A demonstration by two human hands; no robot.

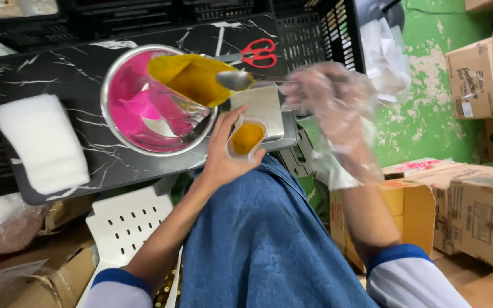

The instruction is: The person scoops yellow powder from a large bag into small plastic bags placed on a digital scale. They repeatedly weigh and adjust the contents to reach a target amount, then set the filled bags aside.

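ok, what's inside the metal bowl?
The metal bowl holds a clear plastic bag of yellow-orange powder over a pink lining. The bag and lining cover the bowl's bottom, so anything beneath is hidden.

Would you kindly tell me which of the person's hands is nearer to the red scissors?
The right hand, in a clear plastic glove and holding a spoon, sits just beside the red scissors. The left hand is lower down, holding a small cup of yellow powder.

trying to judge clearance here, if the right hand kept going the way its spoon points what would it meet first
The right hand points its spoon leftward, already at the bag of yellow powder in the metal bowl. It would likely meet that powder first, though depth is unclear.
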